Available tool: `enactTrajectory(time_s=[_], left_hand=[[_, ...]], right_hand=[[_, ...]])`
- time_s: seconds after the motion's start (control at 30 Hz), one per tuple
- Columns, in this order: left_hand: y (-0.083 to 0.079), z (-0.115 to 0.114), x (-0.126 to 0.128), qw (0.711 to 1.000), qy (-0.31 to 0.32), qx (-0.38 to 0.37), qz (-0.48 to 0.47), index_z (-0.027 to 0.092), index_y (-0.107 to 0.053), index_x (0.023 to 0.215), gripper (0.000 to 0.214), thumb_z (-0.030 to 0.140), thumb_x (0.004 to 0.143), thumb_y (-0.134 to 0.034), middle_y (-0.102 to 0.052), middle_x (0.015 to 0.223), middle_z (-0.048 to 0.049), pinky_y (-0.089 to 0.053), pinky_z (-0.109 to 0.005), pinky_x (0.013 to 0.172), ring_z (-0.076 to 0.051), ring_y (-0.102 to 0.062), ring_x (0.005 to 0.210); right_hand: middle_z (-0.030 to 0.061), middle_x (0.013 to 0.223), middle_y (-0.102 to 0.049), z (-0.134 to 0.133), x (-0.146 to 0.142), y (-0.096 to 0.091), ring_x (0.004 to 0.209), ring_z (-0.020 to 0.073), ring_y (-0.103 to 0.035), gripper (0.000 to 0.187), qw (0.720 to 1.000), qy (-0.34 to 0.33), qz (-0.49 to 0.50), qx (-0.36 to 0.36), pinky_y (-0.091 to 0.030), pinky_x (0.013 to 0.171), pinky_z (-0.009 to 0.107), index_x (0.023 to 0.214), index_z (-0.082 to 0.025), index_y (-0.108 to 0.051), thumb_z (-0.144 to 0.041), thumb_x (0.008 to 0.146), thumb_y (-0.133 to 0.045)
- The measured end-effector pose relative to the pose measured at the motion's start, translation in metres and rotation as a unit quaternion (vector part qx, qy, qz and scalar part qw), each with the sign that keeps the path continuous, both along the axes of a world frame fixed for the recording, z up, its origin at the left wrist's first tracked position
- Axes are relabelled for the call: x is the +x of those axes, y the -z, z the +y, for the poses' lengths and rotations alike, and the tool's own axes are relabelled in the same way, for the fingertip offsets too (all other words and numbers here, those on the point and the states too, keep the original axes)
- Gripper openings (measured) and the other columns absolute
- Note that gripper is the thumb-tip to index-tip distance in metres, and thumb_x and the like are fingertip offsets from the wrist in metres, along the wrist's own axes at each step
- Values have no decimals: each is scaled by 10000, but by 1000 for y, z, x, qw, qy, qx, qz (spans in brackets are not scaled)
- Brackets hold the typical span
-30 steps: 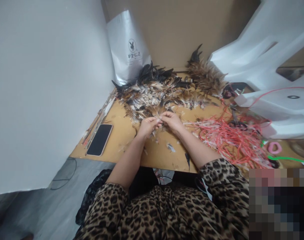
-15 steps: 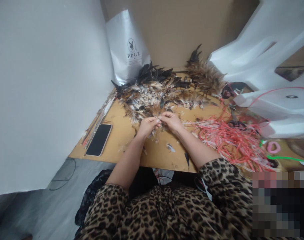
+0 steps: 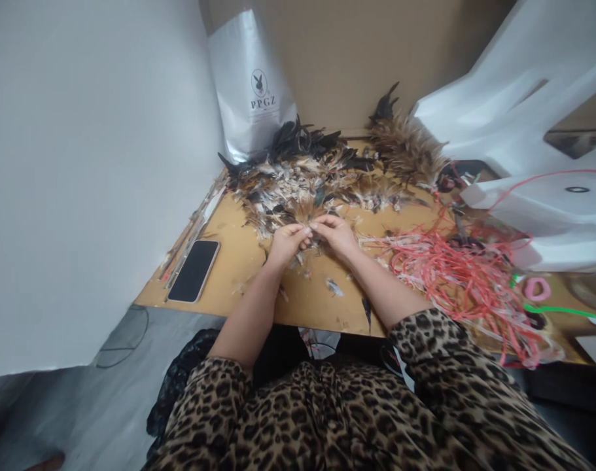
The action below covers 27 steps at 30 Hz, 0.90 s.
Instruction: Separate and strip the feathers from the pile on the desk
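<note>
Left hand and right hand brought together fingertip to fingertip at the near edge of a broad heap of brown, black and white feathers, over the worn tan wooden tabletop. Fingers of both hands curled and pinched on a small tuft of brown feathers; tuft gripped at its base between the two sets of fingertips, tips fanning up and away from the body toward the heap, long axis running roughly front to back. Exact count of feathers in the pinch too small to tell.

To the left, a black smartphone lying flat and face up near the table's left edge, well apart from the hands. To the right, a tangled mass of pink-red cords spread across the table, close beside the right forearm. Behind the heap, a silver-grey plastic bag with a rabbit logo standing upright against the brown back wall. Further right, white foam-like sheets propped at a slant. A few loose feathers scattered on the bare wood just in front of the hands. Leopard-print sleeves at the bottom.
</note>
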State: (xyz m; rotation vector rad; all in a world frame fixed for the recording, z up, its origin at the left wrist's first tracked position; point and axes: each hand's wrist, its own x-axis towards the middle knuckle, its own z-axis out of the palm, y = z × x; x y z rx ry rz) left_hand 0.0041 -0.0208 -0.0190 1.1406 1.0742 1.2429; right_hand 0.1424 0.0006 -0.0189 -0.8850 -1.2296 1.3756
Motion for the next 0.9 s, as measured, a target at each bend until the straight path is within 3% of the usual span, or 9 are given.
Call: enactTrajectory(time_s=[0.2, 0.43, 0.6, 0.7, 0.77, 0.9], left_hand=[[-5, 10, -20, 978, -105, -11, -180, 119, -628, 714, 176, 255, 629, -701, -616, 660, -9, -354, -132, 465, -19, -501, 512], [-5, 10, -22, 980, -100, -1, -173, 112, -649, 730, 166, 237, 634, -701, -620, 668, -20, -359, -125, 450, -23, -498, 516], [-3, 9, -20, 981, -99, -2, -167, 114, -654, 734, 158, 231, 639, -698, -621, 669, -25, -355, -130, 440, -25, -495, 506], [0, 11, -20, 981, -93, 5, -168, 115, -654, 729, 151, 230, 642, -697, -621, 666, -27, -346, -130, 433, -25, -495, 503], [1, 12, -21, 982, -91, 9, -167, 116, -652, 728, 154, 237, 644, -698, -621, 668, -26, -343, -130, 431, -25, -495, 504], [4, 13, -22, 981, -87, 13, -174, 115, -652, 732, 168, 243, 636, -705, -622, 671, -22, -337, -127, 424, -23, -497, 503]], right_hand=[[2, 665, -616, 13, 6, 10, 580, 102, -501, 175, 980, 93, -151, 88, -406, 605, 249, 714, -159, -641, -323, 653, -631], [37, 706, -613, 4, 3, 6, 657, 134, -528, 162, 889, 54, -377, 256, -398, 646, 252, 721, -167, -661, -258, 730, -527], [45, 740, -628, -2, -3, -1, 650, 145, -536, 186, 842, 26, -482, 242, -378, 620, 252, 807, -182, -666, -291, 727, -538], [50, 702, -628, -2, -5, -1, 627, 152, -521, 160, 821, 19, -527, 219, -351, 589, 259, 754, -178, -659, -285, 694, -556], [39, 665, -620, 0, -5, -1, 596, 136, -505, 132, 844, 25, -499, 194, -342, 574, 253, 688, -169, -643, -254, 685, -541], [-8, 565, -564, 9, -2, 1, 495, 86, -437, 163, 960, 51, -272, 46, -334, 509, 225, 658, -150, -601, -313, 652, -583]])
